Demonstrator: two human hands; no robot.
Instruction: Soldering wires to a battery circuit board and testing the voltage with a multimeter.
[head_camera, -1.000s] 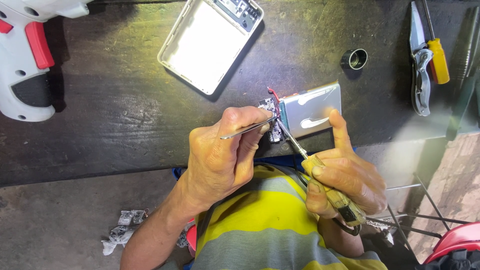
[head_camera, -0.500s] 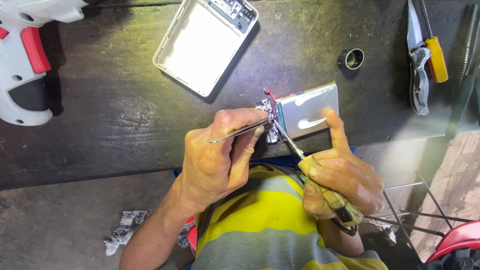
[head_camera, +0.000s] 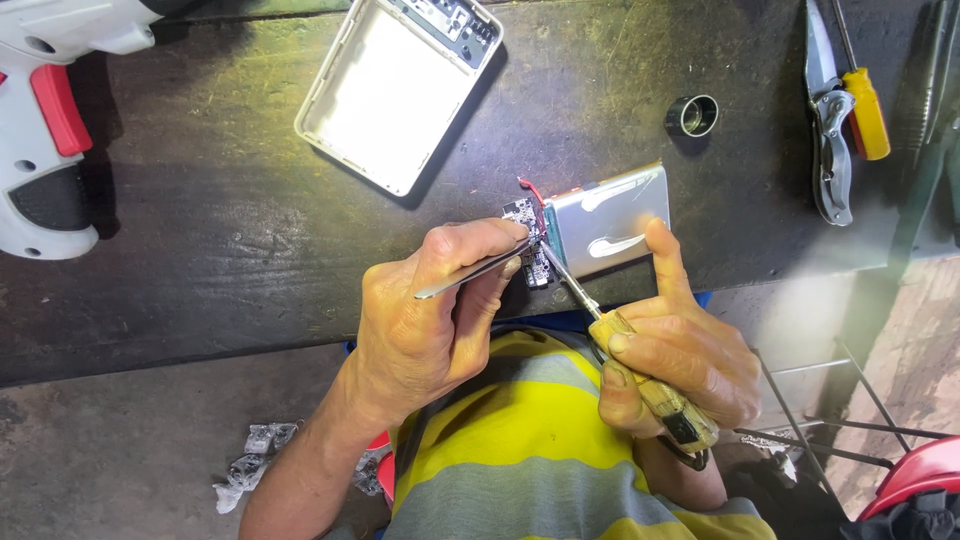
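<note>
A silver battery pack (head_camera: 608, 218) with a small circuit board (head_camera: 527, 240) lies right of frame centre. The left hand (head_camera: 430, 310) pinches tweezers (head_camera: 470, 276); the right hand (head_camera: 675, 360) grasps a soldering iron (head_camera: 640, 375). Since the earlier frame, little has shifted

A white and red power tool (head_camera: 45, 130) lies at the bench's far left. An open white plastic case (head_camera: 385, 95) sits near the middle, a small metal ring (head_camera: 692, 115) further right, then a folding knife (head_camera: 828, 130) beside a yellow-handled screwdriver (head_camera: 866, 110).
</note>
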